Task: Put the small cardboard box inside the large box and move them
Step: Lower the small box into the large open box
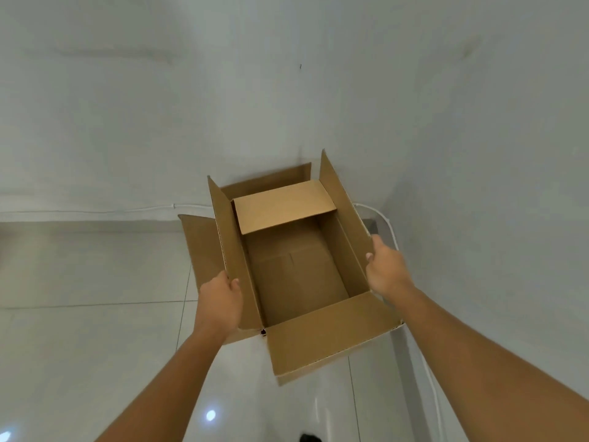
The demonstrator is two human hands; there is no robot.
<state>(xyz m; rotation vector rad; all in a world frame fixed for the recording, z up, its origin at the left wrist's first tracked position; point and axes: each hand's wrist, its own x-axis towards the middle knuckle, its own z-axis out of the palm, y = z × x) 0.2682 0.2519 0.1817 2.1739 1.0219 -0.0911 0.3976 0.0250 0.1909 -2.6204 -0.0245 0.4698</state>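
Large box [296, 275] between both gripping hands

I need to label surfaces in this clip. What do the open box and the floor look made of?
The open box: brown corrugated cardboard, matte; fluting shows as dots along the cut flap edges. The floor: probably glazed ceramic or porcelain tile, pale and glossy; thin grout lines and mirrored light spots suggest it.
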